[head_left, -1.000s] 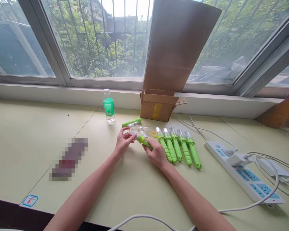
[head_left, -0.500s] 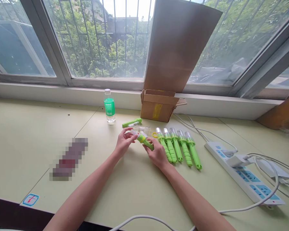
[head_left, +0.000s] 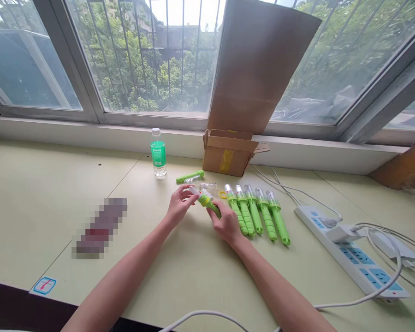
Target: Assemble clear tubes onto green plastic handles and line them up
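Note:
My left hand [head_left: 180, 204] pinches the white upper end of a green light stick [head_left: 205, 200] with a yellow ring. Around its green handle, my right hand [head_left: 227, 223] is closed. The stick tilts, its white end up and to the left. Just behind my hands lie clear ribbed plastic covers [head_left: 209, 186], a loose green handle [head_left: 190, 176] and a yellow ring [head_left: 222, 194]. To the right of my right hand, several green light sticks with clear caps [head_left: 263, 214] lie side by side. My fingers partly hide the held stick.
An open cardboard box [head_left: 226, 154] stands at the back by the window sill. A bottle with a green label [head_left: 158, 154] is left of it. A white power strip [head_left: 349, 253] with plugs and cables lies on the right. One blurred dark patch [head_left: 100, 228] covers something at left.
The view has shifted very slightly. Both hands keep their hold on the light stick in nearly the same place.

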`<state>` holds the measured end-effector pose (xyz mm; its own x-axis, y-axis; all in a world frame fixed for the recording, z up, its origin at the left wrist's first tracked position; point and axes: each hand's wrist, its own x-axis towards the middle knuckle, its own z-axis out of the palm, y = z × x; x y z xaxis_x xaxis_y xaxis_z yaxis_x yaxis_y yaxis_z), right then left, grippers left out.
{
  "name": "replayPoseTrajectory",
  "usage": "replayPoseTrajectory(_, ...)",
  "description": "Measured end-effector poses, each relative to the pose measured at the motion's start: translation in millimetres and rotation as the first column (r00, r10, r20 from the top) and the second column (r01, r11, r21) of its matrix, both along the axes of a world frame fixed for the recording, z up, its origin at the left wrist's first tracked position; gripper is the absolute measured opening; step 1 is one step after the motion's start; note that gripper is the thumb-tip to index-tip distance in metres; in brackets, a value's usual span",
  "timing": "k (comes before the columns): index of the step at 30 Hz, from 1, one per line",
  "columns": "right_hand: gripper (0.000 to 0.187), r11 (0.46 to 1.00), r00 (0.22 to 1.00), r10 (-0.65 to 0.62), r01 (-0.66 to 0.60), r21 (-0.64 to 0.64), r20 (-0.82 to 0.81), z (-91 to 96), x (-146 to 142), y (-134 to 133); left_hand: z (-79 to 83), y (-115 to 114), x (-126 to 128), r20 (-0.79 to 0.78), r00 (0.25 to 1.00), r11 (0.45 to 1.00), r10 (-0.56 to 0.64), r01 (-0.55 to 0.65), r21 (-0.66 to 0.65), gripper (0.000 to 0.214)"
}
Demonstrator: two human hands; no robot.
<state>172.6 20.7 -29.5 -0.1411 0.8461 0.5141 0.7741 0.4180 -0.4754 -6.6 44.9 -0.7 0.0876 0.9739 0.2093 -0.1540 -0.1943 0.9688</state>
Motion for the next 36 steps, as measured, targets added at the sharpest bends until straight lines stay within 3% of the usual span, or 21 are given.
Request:
replayPoseTrajectory(7,0.022,0.999,0.989,0.022,-0.025,-0.021,-0.144,8.6,-7.5,-3.9,3.3,-1.5,-1.2,0.006,0.999,0.998,-0.053,0.053,0.017,0.049)
replayPoseTrajectory(12,0.023,0.999,0.965,0.011,-0.019,-0.028,-0.264,11.1,-10.0,-5.0,-7.1,0.6,-4.7,-0.206,0.978,0.992,0.034,-0.008,0.126,0.041)
replayPoseTrajectory(15,0.025,0.999,0.939,-0.032,0.027,-0.020,-0.341,8.3,-8.5,-3.6,-18.4,4.2,-4.2,-0.438,0.883,0.955,0.167,-0.034,0.295,0.033)
replayPoseTrajectory(18,0.025,0.997,0.923,-0.073,0.071,-0.020,-0.379,5.7,-7.0,-2.7,-27.8,8.8,-1.7,-0.614,0.751,0.903,0.243,0.055,0.425,0.034)
replayPoseTrajectory(26,0.029,0.995,0.902,-0.102,0.102,-0.023,-0.418,6.0,-6.9,-2.2,-34.9,19.5,5.5,-0.837,0.449,0.899,0.311,0.147,0.413,0.052)
replayPoseTrajectory(29,0.029,0.995,0.903,-0.099,0.103,-0.012,-0.419,6.9,-7.2,-2.4,-32.7,26.1,8.9,-0.857,0.415,0.890,0.306,0.195,0.413,0.055)
replayPoseTrajectory(36,0.028,0.995,0.904,-0.098,0.103,-0.010,-0.417,6.6,-7.5,-2.4,-29.6,40.2,15.3,-0.861,0.418,0.868,0.290,0.264,0.421,0.070)
